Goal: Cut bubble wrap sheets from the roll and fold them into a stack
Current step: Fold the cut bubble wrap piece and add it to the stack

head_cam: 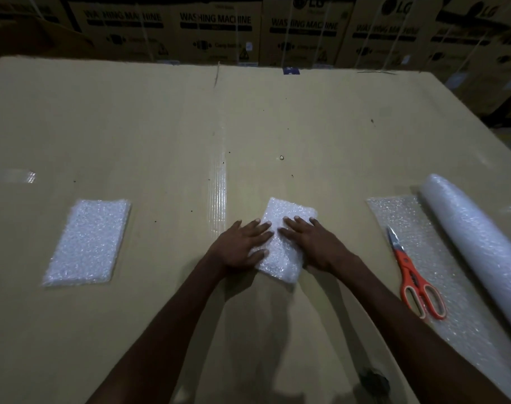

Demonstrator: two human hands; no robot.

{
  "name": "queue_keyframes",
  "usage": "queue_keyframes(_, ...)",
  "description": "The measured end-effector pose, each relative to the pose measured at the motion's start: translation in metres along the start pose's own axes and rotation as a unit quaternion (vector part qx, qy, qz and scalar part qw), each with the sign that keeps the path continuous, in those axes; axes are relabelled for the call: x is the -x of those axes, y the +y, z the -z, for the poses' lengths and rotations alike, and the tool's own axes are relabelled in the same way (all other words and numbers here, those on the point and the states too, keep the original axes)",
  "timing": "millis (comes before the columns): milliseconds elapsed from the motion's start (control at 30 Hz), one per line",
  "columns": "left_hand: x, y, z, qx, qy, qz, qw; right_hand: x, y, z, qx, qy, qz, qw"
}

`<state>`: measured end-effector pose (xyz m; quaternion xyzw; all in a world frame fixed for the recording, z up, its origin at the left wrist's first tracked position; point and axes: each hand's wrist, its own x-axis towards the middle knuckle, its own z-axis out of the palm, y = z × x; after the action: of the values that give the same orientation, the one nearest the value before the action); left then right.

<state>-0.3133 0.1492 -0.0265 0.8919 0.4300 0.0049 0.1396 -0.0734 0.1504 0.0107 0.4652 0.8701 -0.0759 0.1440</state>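
both hands, left hand [242, 246] and right hand [312, 243], press a folded sheet [283, 243] flat at mid desk [161, 126], fingers [261, 225] spread wide, gripping nothing. press evenly so creases set, then add to the stack [88, 243], well apart at left.

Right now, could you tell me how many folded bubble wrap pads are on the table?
2: one folded pad lies far left; another pad sits centre under both hands. None seem hidden.
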Motion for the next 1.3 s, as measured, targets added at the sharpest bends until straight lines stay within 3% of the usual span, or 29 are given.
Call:
queue_keyframes(167,0.015,0.031,-0.034,0.005,0.076,0.065,0.995,0.006,-0.034,-0.013,-0.164,0.096,-0.11,0.975)
queue_keyframes(400,0.032,0.056,-0.037,0.015,0.121,0.103,0.987,0.024,-0.044,-0.046,-0.139,0.078,-0.096,0.983)
queue_keyframes(567,0.033,0.053,-0.05,0.015,0.089,0.118,0.989,0.043,-0.045,-0.054,-0.123,0.075,-0.065,0.987)
queue_keyframes(667,0.029,0.054,-0.052,0.013,0.083,0.114,0.99,0.049,-0.047,-0.051,-0.168,0.138,-0.097,0.971)
queue_keyframes(800,0.017,0.05,-0.04,0.013,0.078,0.102,0.992,0.052,-0.046,-0.043,-0.274,0.276,-0.252,0.886)
queue_keyframes(933,0.006,0.042,-0.029,-0.037,0.086,0.086,0.992,0.038,-0.038,-0.041,-0.282,0.251,-0.328,0.866)
queue_keyframes(1033,0.001,0.039,-0.027,-0.047,0.067,0.093,0.992,0.027,-0.036,-0.038,-0.356,0.261,-0.368,0.818)
queue_keyframes(1167,0.002,0.042,-0.027,-0.038,0.05,0.106,0.992,0.022,-0.032,-0.024,-0.527,0.241,-0.4,0.71)
queue_keyframes(1300,0.006,0.05,-0.023,-0.007,0.043,0.147,0.988,0.026,-0.03,-0.014,-0.68,0.238,-0.337,0.606)
